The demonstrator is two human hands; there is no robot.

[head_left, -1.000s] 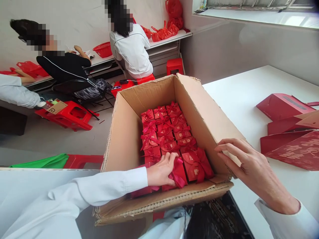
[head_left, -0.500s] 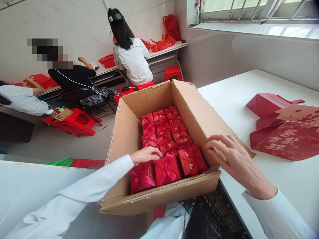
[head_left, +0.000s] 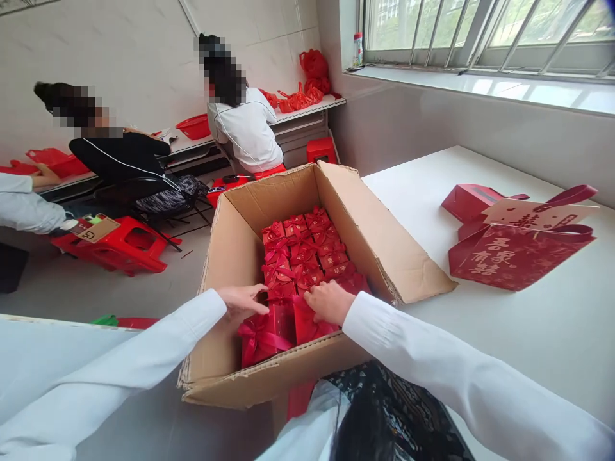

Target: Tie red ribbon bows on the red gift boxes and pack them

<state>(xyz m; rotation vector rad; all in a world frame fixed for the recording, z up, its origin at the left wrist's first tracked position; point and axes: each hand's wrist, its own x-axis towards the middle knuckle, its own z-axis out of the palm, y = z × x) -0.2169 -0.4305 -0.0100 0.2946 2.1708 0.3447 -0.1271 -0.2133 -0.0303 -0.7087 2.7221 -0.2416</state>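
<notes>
White tabletop [head_left: 542, 326] is filling frame right. Centre: red ribboned boxes [head_left: 303, 255] are standing in a carton [head_left: 269, 378]. Right hand [head_left: 330, 302] is resting curled over one, hold unclear; left hand [head_left: 240, 299] is hovering just left, loosely wide. Gripping low would be sparing the bows [head_left: 261, 337].

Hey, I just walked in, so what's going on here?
Someone has both hands in an open carton holding small red ribboned boxes. The right hand is on a front-row box, though its grip is hard to tell. The left hand is open just to its left. Red gift bags stand on the white table to the right.
</notes>
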